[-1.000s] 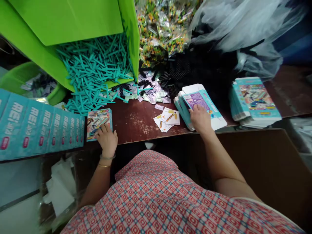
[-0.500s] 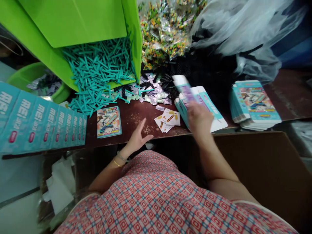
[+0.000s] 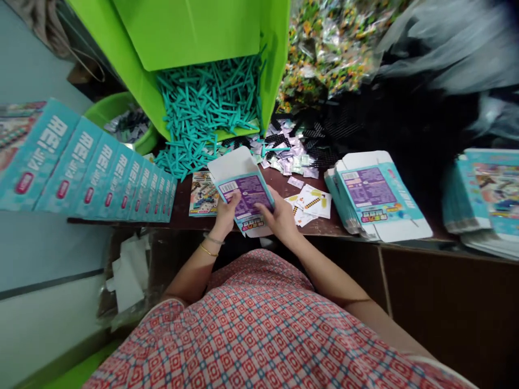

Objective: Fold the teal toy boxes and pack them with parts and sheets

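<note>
Between my hands, just above the table's front edge, is a teal and purple cardboard box (image 3: 246, 190) with its white end flap sticking up. My left hand (image 3: 227, 213) grips its left side, thumb on the printed panel. On the other side my right hand (image 3: 279, 216) holds its right edge, thumb also on the panel. Behind the box, partly covered, lies a printed booklet (image 3: 201, 199). White instruction cards (image 3: 315, 201) are spread just right of my right hand. Farther right rests a stack of flat boxes (image 3: 375, 192).
A green bin (image 3: 275, 70) spills teal sticks (image 3: 211, 102) onto the table. Small sachets (image 3: 292, 154) and black perforated pieces (image 3: 328, 129) lie beside it. Teal boxes (image 3: 89, 173) stand in a row at left. Another box stack (image 3: 486, 194) is far right; bags of coloured pieces (image 3: 324, 48) are behind.
My right hand has brought a box from the stack leftward to the middle. My left hand, open before, now grips it too. The view has swung, shifting the scene rightward.
</note>
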Demonstrator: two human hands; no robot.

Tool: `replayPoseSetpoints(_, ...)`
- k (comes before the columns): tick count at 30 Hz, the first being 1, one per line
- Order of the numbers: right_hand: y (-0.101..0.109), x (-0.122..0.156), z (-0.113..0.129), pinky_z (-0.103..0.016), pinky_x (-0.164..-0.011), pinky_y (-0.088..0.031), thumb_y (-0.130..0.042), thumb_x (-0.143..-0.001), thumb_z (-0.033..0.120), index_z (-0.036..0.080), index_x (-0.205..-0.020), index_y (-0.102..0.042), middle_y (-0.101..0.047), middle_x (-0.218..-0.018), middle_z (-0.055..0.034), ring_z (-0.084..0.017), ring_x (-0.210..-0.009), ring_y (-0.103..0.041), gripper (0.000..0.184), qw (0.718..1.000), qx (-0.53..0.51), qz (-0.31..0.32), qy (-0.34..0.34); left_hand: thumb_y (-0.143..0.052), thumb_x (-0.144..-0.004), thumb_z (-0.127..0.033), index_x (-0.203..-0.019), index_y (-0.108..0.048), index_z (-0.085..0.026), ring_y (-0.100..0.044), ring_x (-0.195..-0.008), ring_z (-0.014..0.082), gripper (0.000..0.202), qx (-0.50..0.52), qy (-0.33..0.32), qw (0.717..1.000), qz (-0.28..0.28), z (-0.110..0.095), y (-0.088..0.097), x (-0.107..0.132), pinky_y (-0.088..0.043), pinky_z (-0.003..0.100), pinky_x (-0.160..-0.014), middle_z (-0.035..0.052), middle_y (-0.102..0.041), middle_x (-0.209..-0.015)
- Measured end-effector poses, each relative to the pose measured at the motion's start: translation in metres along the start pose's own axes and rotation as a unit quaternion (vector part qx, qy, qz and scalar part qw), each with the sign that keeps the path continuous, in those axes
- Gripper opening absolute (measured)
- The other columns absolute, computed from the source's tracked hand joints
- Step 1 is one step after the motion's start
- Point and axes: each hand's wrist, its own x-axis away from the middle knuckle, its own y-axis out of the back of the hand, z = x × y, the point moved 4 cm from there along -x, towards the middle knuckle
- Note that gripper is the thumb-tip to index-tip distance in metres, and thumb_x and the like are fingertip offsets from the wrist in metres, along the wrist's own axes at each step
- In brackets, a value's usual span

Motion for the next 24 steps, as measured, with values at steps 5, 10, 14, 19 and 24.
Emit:
replayPoseSetpoints(5,-0.001,0.006,-0.011,-0.051,-0.114,-0.055,-0.046,-0.106,0.058,0.027,-0.152,-0.058,-0.073,-0.138,-0.0105,-0.03,-0.131,-0.068,0.057,0.999,-0.045,-0.004,-0.007,-0.076,-0.088,-0.067,-0.164,-0.036,-0.026,-0.046,-0.157,0.0291,0.095,-0.119,-0.149,0.981,-0.027,-0.023,0.016,0.009,-0.042,0.04,-0.127,0.0168,-0.048,-0.167)
replayPoseSetpoints(10,-0.012,0.005,-0.027,-0.052,-0.12,-0.048,-0.043,-0.106,0.059,0.029,-0.159,-0.048,-0.065,-0.148,-0.0123,-0.029,-0.139,-0.061,0.061,0.997,-0.052,-0.053,-0.003,-0.072,-0.092,-0.062,-0.167,-0.034,-0.025,-0.036,-0.162,0.0316,0.092,-0.204,-0.141,0.968,0.041,-0.014,0.028,0.029,-0.032,0.045,-0.133,0.0157,-0.042,-0.171)
replayPoseSetpoints(14,-0.015,0.009,-0.042,-0.047,-0.102,-0.057,-0.04,-0.105,0.062,0.026,-0.134,-0.062,-0.072,-0.128,-0.011,-0.028,-0.115,-0.07,0.051,0.993,-0.055,-0.087,-0.061,-0.069,-0.094,-0.061,-0.162,-0.042,-0.024,-0.051,-0.151,0.0321,0.082,-0.175,-0.131,0.972,0.092,-0.011,0.022,0.043,-0.042,0.045,-0.126,0.0167,-0.051,-0.164)
replayPoseSetpoints(19,-0.014,0.012,-0.051,-0.043,-0.082,-0.055,-0.038,-0.103,0.07,0.026,-0.082,-0.062,-0.068,-0.087,-0.0065,-0.027,-0.085,-0.066,0.055,0.994,-0.047,-0.013,-0.102,-0.048,-0.102,-0.07,-0.111,-0.066,-0.022,-0.067,-0.112,0.0262,0.052,-0.149,-0.106,0.983,0.014,-0.008,0.026,0.035,-0.053,0.04,-0.104,0.0106,-0.072,-0.116)
replayPoseSetpoints(24,-0.003,0.006,-0.04,-0.051,-0.106,-0.05,-0.049,-0.098,0.074,0.024,-0.078,-0.065,-0.067,-0.132,-0.0146,-0.034,-0.12,-0.065,0.057,0.997,0.02,0.074,0.004,-0.053,-0.099,-0.069,-0.085,-0.061,-0.022,-0.058,-0.078,0.0197,0.05,-0.1,-0.026,0.995,0.011,0.002,0.044,0.036,-0.05,0.032,-0.075,0.0025,-0.062,-0.082)
